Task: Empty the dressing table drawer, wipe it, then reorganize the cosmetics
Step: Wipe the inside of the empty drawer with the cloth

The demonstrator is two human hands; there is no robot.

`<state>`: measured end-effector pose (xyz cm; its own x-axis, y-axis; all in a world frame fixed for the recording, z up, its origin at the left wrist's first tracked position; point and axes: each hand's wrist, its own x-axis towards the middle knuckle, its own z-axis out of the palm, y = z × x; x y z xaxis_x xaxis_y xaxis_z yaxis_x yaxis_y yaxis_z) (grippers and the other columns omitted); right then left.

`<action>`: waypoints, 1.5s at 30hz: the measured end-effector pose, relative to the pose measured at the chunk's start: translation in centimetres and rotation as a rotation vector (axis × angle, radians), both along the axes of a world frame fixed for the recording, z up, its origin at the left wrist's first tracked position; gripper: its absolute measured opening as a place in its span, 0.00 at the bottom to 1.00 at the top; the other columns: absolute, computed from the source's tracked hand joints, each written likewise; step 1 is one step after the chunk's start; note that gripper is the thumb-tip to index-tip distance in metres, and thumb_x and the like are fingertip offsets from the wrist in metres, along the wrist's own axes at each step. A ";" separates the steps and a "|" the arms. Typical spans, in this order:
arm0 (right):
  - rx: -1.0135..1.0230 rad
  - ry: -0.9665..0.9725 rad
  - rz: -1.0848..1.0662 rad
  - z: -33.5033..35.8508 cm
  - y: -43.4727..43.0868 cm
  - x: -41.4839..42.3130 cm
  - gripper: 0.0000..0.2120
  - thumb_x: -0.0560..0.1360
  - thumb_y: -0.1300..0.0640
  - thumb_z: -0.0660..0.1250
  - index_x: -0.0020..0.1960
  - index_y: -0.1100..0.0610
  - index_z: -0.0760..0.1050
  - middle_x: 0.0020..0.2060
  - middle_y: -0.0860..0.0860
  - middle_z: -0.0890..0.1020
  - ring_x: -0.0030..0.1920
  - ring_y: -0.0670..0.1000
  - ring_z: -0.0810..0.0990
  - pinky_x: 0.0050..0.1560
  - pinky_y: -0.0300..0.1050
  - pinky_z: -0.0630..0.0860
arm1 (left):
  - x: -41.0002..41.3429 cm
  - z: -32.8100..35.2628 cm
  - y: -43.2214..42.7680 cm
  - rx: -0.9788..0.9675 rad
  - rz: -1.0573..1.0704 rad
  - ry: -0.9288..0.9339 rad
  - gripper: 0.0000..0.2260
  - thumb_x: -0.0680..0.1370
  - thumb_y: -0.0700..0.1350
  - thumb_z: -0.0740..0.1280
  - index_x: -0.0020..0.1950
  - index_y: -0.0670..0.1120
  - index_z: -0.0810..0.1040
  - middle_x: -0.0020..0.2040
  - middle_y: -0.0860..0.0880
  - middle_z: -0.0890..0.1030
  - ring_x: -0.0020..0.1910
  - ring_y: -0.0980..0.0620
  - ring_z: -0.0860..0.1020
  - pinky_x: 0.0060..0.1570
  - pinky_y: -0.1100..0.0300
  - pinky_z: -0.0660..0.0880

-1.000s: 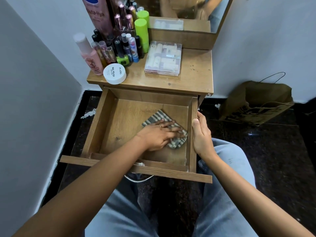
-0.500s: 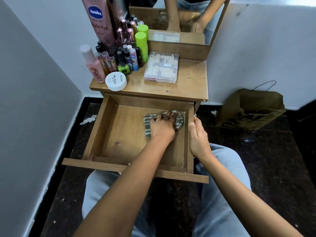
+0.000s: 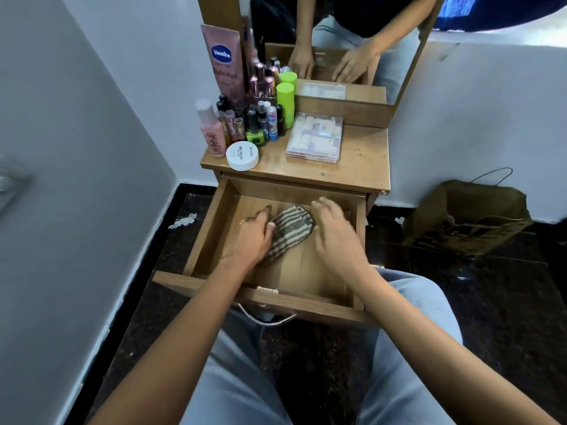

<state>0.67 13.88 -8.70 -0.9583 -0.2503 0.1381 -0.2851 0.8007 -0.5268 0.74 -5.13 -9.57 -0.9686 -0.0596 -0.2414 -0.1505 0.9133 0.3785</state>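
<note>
My left hand [image 3: 248,237] lies flat on the left part of a striped cloth [image 3: 291,230], fingers stretched forward and thumb resting on the fabric, pressing it against the wooden floor of the open drawer [image 3: 214,286]. My right hand [image 3: 334,231] hovers over the right half of the drawer, just beside the cloth, fingers loosely spread and grasping nothing; whether its fingertips touch the fabric cannot be told. The cloth sits bunched between my two hands, toward the back of the drawer.

The cosmetics stand on the dressing table top [image 3: 362,161], above the drawer. A tall pink Vaseline tube [image 3: 222,59] leans upright at the back left. In front of it a cluster of small bottles and tubes [image 3: 254,121] stands packed together, with a pink bottle [image 3: 211,133] at its left edge and a lime green canister [image 3: 285,99] at its right. A round white jar [image 3: 242,154] sits at the front left of the top. A clear plastic box [image 3: 314,138] of pale items lies flat just right of the cluster. The mirror [image 3: 337,41] behind reflects both my hands.

A metal handle [image 3: 267,320] hangs from the drawer front, over my jeans-clad knees. On the dark floor, a brown paper bag [image 3: 466,216] lies to the right, and a crumpled white scrap [image 3: 184,220] lies to the left.
</note>
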 end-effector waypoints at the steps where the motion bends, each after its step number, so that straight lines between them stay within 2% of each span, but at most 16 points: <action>1: 0.010 -0.106 0.077 0.0 -1.2 -0.2 0.25 0.79 0.59 0.59 0.75 0.59 0.60 0.74 0.56 0.60 0.70 0.54 0.67 0.70 0.49 0.65 | 0.6 0.6 -0.7 -0.035 -0.003 0.021 0.20 0.84 0.52 0.53 0.76 0.49 0.63 0.62 0.39 0.78 0.63 0.40 0.74 0.60 0.47 0.73; 4: 0.079 -0.372 0.133 -1.1 -4.6 -1.2 0.29 0.81 0.51 0.57 0.77 0.61 0.52 0.76 0.60 0.55 0.73 0.60 0.61 0.73 0.52 0.60 | 2.1 1.3 -2.7 -0.091 0.007 0.094 0.19 0.84 0.51 0.56 0.73 0.46 0.68 0.64 0.41 0.77 0.66 0.42 0.72 0.61 0.48 0.73; 6: 0.170 -0.438 0.142 -2.1 -6.1 -1.8 0.30 0.82 0.47 0.54 0.77 0.62 0.50 0.76 0.61 0.52 0.74 0.62 0.57 0.74 0.55 0.57 | 3.0 1.2 -4.1 -0.103 0.013 0.139 0.18 0.83 0.49 0.57 0.72 0.46 0.70 0.65 0.42 0.78 0.66 0.43 0.73 0.61 0.48 0.73; 9: 0.344 -0.491 0.154 -3.1 -7.2 -2.0 0.33 0.82 0.45 0.51 0.77 0.64 0.45 0.77 0.61 0.45 0.77 0.60 0.44 0.76 0.55 0.46 | 4.1 1.2 -5.5 -0.093 0.013 0.174 0.17 0.83 0.46 0.57 0.71 0.44 0.72 0.67 0.43 0.77 0.66 0.43 0.73 0.62 0.50 0.71; 12: 0.427 -0.590 0.066 -3.1 -7.3 -2.1 0.34 0.82 0.50 0.52 0.76 0.67 0.40 0.76 0.64 0.41 0.76 0.65 0.40 0.75 0.60 0.42 | 4.6 1.2 -5.8 -0.049 0.025 0.219 0.17 0.83 0.45 0.58 0.71 0.45 0.72 0.68 0.45 0.76 0.67 0.44 0.73 0.65 0.50 0.69; 17: 0.417 -0.744 -0.169 -2.7 -4.3 -3.9 0.34 0.79 0.61 0.55 0.74 0.71 0.37 0.74 0.68 0.40 0.75 0.68 0.42 0.74 0.63 0.48 | 5.3 1.4 -6.0 -0.009 0.055 0.242 0.17 0.83 0.43 0.57 0.72 0.45 0.71 0.68 0.44 0.76 0.67 0.44 0.73 0.67 0.50 0.69; 20: 0.361 -0.732 -0.207 -2.1 -3.4 -4.0 0.31 0.79 0.62 0.57 0.74 0.73 0.46 0.74 0.69 0.50 0.75 0.67 0.51 0.73 0.56 0.55 | 5.7 1.7 -6.4 -0.051 0.038 0.273 0.18 0.83 0.42 0.59 0.72 0.44 0.72 0.68 0.44 0.76 0.67 0.45 0.74 0.67 0.50 0.68; 24: 0.311 -0.718 -0.204 -2.9 -3.5 -4.8 0.37 0.76 0.56 0.62 0.75 0.70 0.45 0.74 0.69 0.45 0.75 0.68 0.45 0.75 0.61 0.47 | 6.2 1.5 -8.1 -0.100 0.058 0.291 0.18 0.82 0.43 0.60 0.72 0.44 0.71 0.68 0.44 0.76 0.68 0.46 0.73 0.68 0.51 0.67; 26: 0.268 -0.684 -0.257 -3.7 -3.9 -5.0 0.43 0.73 0.53 0.64 0.75 0.70 0.43 0.75 0.68 0.45 0.75 0.68 0.42 0.75 0.60 0.46 | 6.4 1.6 -8.5 -0.057 0.155 0.261 0.20 0.82 0.45 0.59 0.74 0.45 0.69 0.70 0.43 0.75 0.68 0.44 0.73 0.68 0.49 0.67; 30: 0.191 -0.665 -0.369 -3.8 -5.9 -4.8 0.49 0.72 0.48 0.66 0.75 0.69 0.38 0.74 0.67 0.39 0.74 0.66 0.35 0.72 0.59 0.35 | 6.8 1.9 -8.0 -0.025 0.250 0.199 0.20 0.83 0.47 0.58 0.76 0.48 0.67 0.68 0.42 0.75 0.65 0.42 0.75 0.63 0.47 0.71; 33: 0.120 -0.662 -0.373 -4.1 -8.9 -5.1 0.53 0.70 0.45 0.68 0.75 0.68 0.38 0.74 0.67 0.38 0.74 0.66 0.35 0.74 0.59 0.37 | 6.9 1.9 -8.0 -0.007 0.274 0.207 0.20 0.83 0.46 0.58 0.76 0.49 0.67 0.68 0.43 0.76 0.65 0.43 0.75 0.63 0.48 0.71; 35: 0.099 -0.626 -0.345 -4.1 -11.4 -4.8 0.53 0.69 0.45 0.69 0.76 0.68 0.39 0.75 0.66 0.40 0.75 0.66 0.37 0.75 0.60 0.41 | 6.9 1.9 -8.0 -0.002 0.293 0.209 0.20 0.83 0.46 0.58 0.75 0.48 0.67 0.68 0.44 0.75 0.66 0.44 0.74 0.64 0.49 0.70; 39: 0.126 -0.601 -0.247 -4.1 -16.2 -4.4 0.51 0.68 0.47 0.70 0.76 0.68 0.43 0.75 0.66 0.43 0.75 0.65 0.38 0.74 0.59 0.37 | 7.0 1.9 -8.0 0.006 0.309 0.229 0.20 0.82 0.45 0.58 0.75 0.48 0.69 0.67 0.44 0.76 0.66 0.45 0.74 0.64 0.50 0.70; 42: 0.110 -0.589 -0.045 -4.9 -19.0 -4.6 0.49 0.61 0.50 0.71 0.75 0.62 0.51 0.73 0.62 0.58 0.75 0.61 0.54 0.74 0.57 0.57 | 7.0 2.0 -7.9 0.011 0.335 0.264 0.19 0.82 0.43 0.59 0.74 0.48 0.70 0.66 0.44 0.77 0.64 0.45 0.75 0.63 0.51 0.71; 43: 0.136 -0.568 0.030 -4.6 -19.3 -4.5 0.50 0.61 0.51 0.72 0.76 0.60 0.49 0.74 0.60 0.57 0.76 0.60 0.53 0.75 0.55 0.56 | 7.0 2.1 -7.9 0.024 0.356 0.281 0.19 0.82 0.43 0.59 0.73 0.48 0.71 0.65 0.43 0.77 0.64 0.45 0.75 0.62 0.51 0.71; 45: 0.229 -0.534 0.144 -3.7 -19.2 -4.9 0.54 0.66 0.51 0.72 0.77 0.62 0.39 0.77 0.58 0.45 0.77 0.57 0.41 0.77 0.52 0.43 | 7.0 2.2 -7.9 0.048 0.397 0.310 0.18 0.82 0.42 0.59 0.72 0.48 0.72 0.64 0.43 0.78 0.63 0.44 0.76 0.61 0.51 0.72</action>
